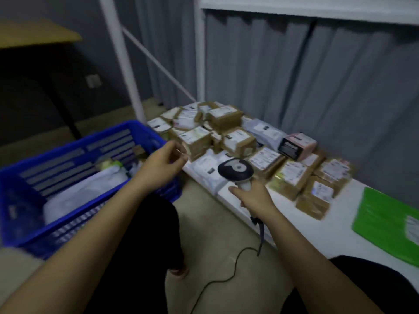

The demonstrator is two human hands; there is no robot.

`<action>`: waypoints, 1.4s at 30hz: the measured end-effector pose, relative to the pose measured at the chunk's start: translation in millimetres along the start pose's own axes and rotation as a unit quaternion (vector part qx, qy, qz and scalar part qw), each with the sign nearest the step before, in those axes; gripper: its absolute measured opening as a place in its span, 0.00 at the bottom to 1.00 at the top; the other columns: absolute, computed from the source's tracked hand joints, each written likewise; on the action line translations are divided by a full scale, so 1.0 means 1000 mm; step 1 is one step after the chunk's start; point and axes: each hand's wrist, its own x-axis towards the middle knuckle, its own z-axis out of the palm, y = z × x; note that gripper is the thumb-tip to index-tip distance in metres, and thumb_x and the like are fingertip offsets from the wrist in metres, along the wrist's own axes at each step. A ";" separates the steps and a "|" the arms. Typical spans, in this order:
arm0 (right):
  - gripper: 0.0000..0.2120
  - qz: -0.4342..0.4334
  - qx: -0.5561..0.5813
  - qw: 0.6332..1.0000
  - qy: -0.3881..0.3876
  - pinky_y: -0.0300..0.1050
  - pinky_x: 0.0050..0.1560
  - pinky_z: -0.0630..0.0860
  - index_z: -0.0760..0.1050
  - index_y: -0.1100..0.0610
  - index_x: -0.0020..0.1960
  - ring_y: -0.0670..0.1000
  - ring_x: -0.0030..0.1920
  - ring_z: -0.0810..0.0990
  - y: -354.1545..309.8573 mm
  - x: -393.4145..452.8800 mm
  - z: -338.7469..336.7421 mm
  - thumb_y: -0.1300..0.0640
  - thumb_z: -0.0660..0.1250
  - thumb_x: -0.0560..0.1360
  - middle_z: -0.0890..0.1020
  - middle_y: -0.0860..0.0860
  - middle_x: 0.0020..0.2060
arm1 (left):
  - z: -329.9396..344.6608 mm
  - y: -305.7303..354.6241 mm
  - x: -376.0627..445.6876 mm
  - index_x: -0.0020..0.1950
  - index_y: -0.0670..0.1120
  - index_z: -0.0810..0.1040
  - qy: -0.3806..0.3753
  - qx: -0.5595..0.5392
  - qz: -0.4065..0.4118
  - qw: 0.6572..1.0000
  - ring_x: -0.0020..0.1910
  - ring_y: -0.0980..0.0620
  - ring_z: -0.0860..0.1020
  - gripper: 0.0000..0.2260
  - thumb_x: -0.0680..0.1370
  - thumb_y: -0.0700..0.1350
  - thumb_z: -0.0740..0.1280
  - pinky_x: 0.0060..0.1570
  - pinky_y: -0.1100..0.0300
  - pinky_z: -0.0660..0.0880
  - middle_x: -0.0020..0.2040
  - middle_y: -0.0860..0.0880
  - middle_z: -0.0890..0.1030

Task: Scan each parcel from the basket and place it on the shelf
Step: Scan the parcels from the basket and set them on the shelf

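Right hand wraps the grip of the scanner. Handle runs roughly vertical in frame, tipped a bit; dark head is on top and aims away from the person toward the parcels on the shelf. Black cable drops from under that hand and loops across the floor.

Left hand holds nothing: fingers loosely curled, thumb and forefinger tips close together, hanging above the near right corner of the blue basket, between the basket and the shelf.

Basket sits on the floor to the left, long axis running from near left to far right. Inside it are white bags and a small greenish parcel; blur hides the details.

Low white shelf runs diagonally from far left to near right. Brown boxes with white labels are packed tight and partly stacked at its far end. A grey bag and a pink box lie toward the back edge. A green bag lies flat at the near right end, apart from the boxes, its long axis pointing roughly away from the person.
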 end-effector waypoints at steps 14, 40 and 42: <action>0.11 -0.164 -0.091 0.978 -0.087 0.45 0.43 0.71 0.72 0.51 0.53 0.51 0.43 0.75 -0.152 0.067 0.232 0.54 0.70 0.74 0.76 0.48 0.41 | -0.112 -0.270 -0.074 0.71 0.41 0.68 0.106 0.047 -0.325 0.939 0.68 0.44 0.69 0.20 0.81 0.46 0.62 0.66 0.54 0.66 0.71 0.43 0.70; 0.09 0.020 -0.054 0.967 -0.247 0.32 0.23 0.69 0.73 0.54 0.39 0.41 0.20 0.70 -0.085 0.094 0.365 0.57 0.73 0.72 0.75 0.52 0.26 | -0.095 -0.412 -0.084 0.73 0.42 0.62 0.069 0.033 -0.565 0.822 0.69 0.37 0.64 0.25 0.78 0.48 0.64 0.66 0.51 0.63 0.71 0.37 0.63; 0.09 0.022 -0.051 0.966 -0.251 0.32 0.23 0.68 0.73 0.56 0.40 0.41 0.19 0.70 -0.084 0.096 0.367 0.58 0.73 0.73 0.75 0.52 0.25 | -0.095 -0.435 -0.089 0.76 0.43 0.54 0.051 0.038 -0.612 0.789 0.74 0.36 0.55 0.33 0.77 0.50 0.66 0.70 0.48 0.57 0.75 0.37 0.53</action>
